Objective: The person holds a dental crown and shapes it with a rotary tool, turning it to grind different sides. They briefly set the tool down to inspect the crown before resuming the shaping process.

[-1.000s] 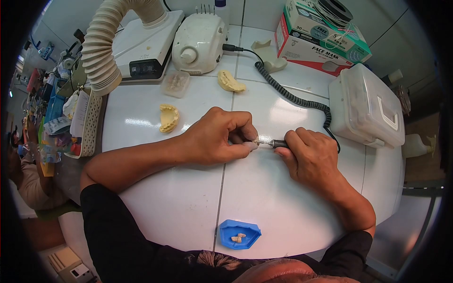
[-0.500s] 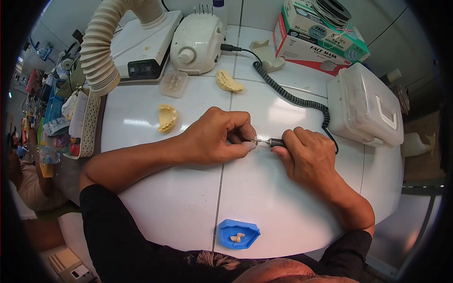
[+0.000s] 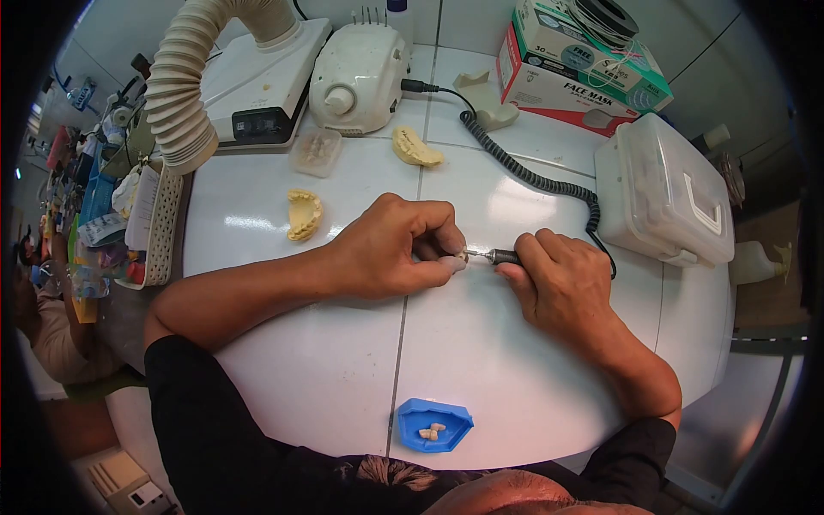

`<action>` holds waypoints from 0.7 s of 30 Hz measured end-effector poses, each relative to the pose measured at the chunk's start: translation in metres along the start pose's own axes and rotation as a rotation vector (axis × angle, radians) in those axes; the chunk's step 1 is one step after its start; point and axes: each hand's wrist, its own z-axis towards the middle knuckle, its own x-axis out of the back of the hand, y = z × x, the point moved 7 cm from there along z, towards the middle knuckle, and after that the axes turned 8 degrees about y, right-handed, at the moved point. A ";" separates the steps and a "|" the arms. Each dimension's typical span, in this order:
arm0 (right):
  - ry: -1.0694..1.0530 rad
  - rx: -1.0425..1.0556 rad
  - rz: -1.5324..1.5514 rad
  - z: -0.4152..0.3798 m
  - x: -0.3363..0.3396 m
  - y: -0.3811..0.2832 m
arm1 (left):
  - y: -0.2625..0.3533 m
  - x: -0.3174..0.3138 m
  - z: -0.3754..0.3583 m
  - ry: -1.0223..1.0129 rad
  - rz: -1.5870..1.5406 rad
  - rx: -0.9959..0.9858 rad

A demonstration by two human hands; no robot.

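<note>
My left hand [image 3: 399, 251] pinches a small tooth-like piece [image 3: 463, 256] between thumb and fingers; most of it is hidden by the fingertips. My right hand [image 3: 562, 279] is wrapped round a dark rotary handpiece [image 3: 505, 257], whose thin metal bur points left and reaches the piece. From the white micromotor unit [image 3: 360, 81], a coiled black cord [image 3: 532, 176] runs towards my right hand. Two yellowish dental casts lie beyond my hands, one cast [image 3: 305, 215] left of my left hand and the other cast [image 3: 416, 148] near the motor unit. Close to my body, a blue tray [image 3: 408, 438] holds small tooth-coloured pieces.
A ribbed suction hose [image 3: 176, 103] hangs at upper left beside a white box-shaped machine [image 3: 257, 90]. Near it sits a small clear container [image 3: 317, 153]. Face mask boxes [image 3: 566, 86] and a white lidded case [image 3: 657, 193] stand right. Another person [image 3: 64, 326] is at far left.
My right hand and the handpiece have shifted very slightly, with the bur showing a little more clear of my left fingertips. The left hand stays almost still, holding the piece.
</note>
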 end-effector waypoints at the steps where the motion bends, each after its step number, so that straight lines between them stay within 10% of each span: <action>1: 0.003 0.000 0.004 0.000 0.000 0.000 | -0.001 0.000 0.000 -0.002 0.000 -0.001; 21: -0.006 -0.002 0.010 0.000 0.002 0.000 | -0.002 0.000 0.000 0.004 0.004 -0.007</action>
